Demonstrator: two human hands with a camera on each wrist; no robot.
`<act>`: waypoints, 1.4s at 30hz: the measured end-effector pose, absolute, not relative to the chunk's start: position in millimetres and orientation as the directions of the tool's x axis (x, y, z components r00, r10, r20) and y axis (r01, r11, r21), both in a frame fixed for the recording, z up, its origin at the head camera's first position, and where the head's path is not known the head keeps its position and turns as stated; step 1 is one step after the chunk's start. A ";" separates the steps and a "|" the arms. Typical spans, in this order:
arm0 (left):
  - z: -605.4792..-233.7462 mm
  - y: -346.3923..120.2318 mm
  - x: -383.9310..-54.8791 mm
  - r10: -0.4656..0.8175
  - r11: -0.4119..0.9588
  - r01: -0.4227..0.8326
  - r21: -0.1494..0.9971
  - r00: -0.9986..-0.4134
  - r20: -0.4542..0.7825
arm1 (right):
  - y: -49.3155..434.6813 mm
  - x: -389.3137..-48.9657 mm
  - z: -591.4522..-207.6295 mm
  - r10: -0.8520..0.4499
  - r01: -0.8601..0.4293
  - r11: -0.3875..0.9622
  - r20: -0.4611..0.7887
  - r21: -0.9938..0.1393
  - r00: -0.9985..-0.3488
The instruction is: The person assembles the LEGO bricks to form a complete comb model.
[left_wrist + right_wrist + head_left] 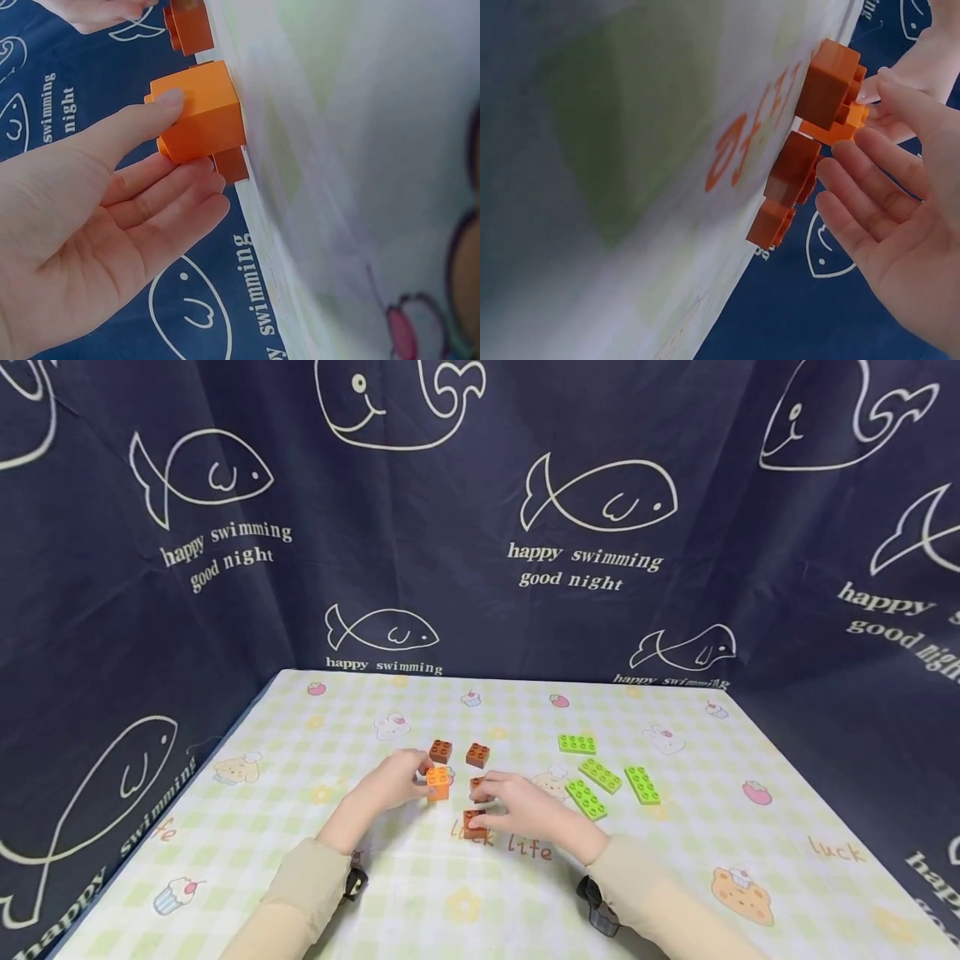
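Note:
My left hand point(397, 779) pinches an orange toy brick point(437, 783) between thumb and fingers. In the left wrist view, the thumb lies on one face of this orange brick point(199, 112), and the fingertips are at its far side. My right hand point(517, 806) is over two reddish-brown bricks, its fingers at the middle brick point(476, 789) and its thumb by the nearest brick point(475, 824). The right wrist view shows its fingers loosely spread beside the studs of a brown brick point(829, 84); whether they touch is unclear.
Two more brown bricks, one at the back left point(441, 751) and one beside it point(477, 753), sit beyond my hands. Several flat lime-green bricks point(600, 775) lie to the right on the patterned tablecloth point(465, 877). A dark blue curtain point(480, 568) hangs behind the table.

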State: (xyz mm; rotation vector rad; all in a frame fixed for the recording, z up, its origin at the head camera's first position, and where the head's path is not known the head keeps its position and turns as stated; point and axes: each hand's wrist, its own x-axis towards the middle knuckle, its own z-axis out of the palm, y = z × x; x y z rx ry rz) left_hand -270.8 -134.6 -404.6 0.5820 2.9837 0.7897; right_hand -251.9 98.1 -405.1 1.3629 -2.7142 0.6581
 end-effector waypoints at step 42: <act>-413.5 -140.8 -273.6 0.413 0.710 0.392 0.585 -0.905 0.105 | 94.5 -252.8 -412.6 -0.705 -0.664 0.619 0.075 -0.419 -0.705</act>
